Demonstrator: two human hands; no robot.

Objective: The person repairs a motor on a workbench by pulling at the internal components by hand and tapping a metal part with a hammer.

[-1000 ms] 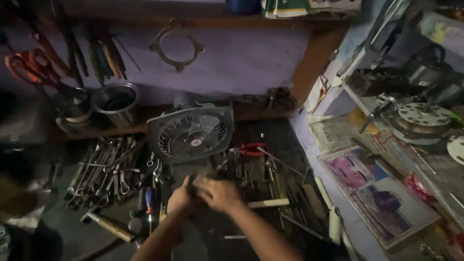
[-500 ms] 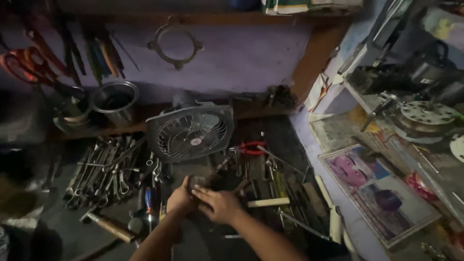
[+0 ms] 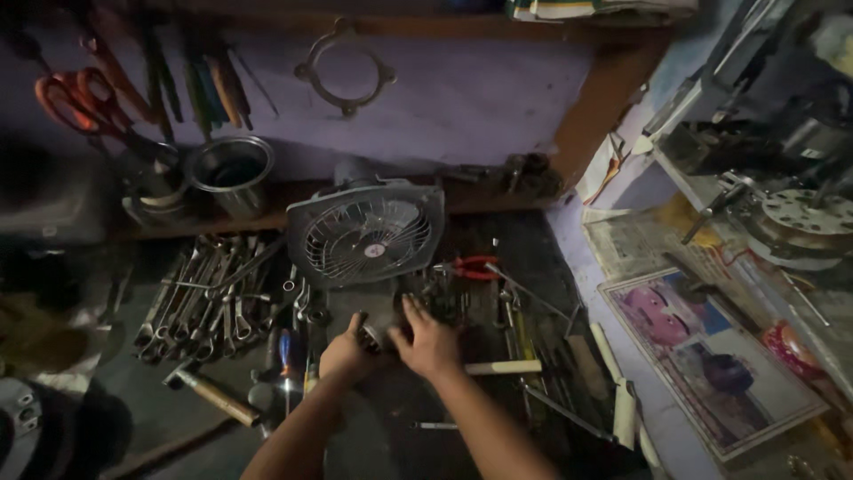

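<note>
My left hand [image 3: 345, 357] and my right hand [image 3: 428, 342] meet low in the middle of a dark workbench, both closed around a small round metal part [image 3: 371, 336] held between them. Just behind the hands a small square table fan [image 3: 366, 233] with a wire grille leans upright against the back ledge. Much of the part is hidden by my fingers.
Several spanners [image 3: 209, 293] lie in a heap at the left, with a hammer [image 3: 211, 395] in front. Red-handled pliers [image 3: 471, 267] and loose tools lie right of the fan. Metal tins [image 3: 233, 174] and orange scissors [image 3: 75, 98] sit at the back left; printed pictures [image 3: 711, 356] lie at the right.
Both hands have shifted slightly forward toward the fan while staying together on the small part. The view has tilted a little.
</note>
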